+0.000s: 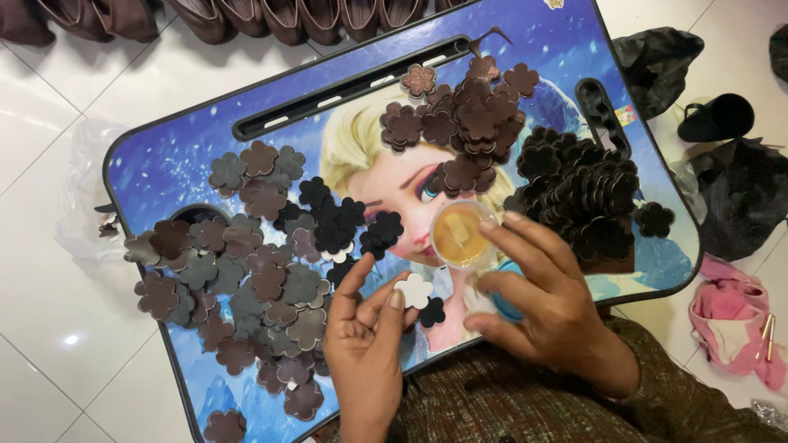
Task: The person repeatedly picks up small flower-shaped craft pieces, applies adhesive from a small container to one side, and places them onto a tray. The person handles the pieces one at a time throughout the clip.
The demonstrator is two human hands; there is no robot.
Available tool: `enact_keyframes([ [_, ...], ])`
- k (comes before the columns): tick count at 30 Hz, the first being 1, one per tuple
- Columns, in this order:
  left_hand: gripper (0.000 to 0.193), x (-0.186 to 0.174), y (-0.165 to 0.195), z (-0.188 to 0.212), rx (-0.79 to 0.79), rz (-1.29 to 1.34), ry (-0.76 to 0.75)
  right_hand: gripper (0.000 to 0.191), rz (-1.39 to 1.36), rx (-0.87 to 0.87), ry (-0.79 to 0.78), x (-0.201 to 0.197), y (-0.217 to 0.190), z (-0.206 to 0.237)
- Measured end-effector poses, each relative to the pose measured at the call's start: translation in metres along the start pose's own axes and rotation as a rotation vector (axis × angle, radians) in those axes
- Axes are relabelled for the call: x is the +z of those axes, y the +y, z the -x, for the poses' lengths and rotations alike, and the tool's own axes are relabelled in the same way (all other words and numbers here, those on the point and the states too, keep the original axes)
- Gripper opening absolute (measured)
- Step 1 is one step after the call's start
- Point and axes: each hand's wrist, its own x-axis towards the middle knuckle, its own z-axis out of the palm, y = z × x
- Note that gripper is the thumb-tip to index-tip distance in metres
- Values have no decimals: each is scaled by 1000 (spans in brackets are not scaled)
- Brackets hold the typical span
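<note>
My left hand point(365, 344) pinches a pale flower-shaped cutout point(414, 290) by its edge just above the tabletop point(164, 164), while my right hand point(533, 295), fingers loosely curled, steadies the small round glue cup point(461, 234) sitting just up-right of the cutout, nearer that hand.

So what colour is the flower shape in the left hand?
White. The flower piece in the left hand shows best in the head view.

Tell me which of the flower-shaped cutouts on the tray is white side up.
The flower cutout pinched at the left hand's fingertips, just below the small glue cup. It shows a white face; the others around it are brown, grey or black.
</note>
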Motion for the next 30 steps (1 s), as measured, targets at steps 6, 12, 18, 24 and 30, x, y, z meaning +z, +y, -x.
enact_keyframes([
  [6, 58, 7, 2, 10, 26, 15, -76, 34, -227, -35, -23, 5, -15, 6],
  [12, 60, 11, 7, 18, -19, 74, -119, 45, -88, -72, 20, 16, -19, 7],
  [18, 59, 11, 11, 19, -86, 63, -89, 44, -81, -132, 37, 17, -18, 5],
  [24, 61, 10, 10, 19, -84, 21, -112, 41, -36, -74, 59, 18, -19, 4],
  [30, 61, 9, 7, 18, -69, 95, -162, 41, -94, -165, 29, 16, -16, 3],
])
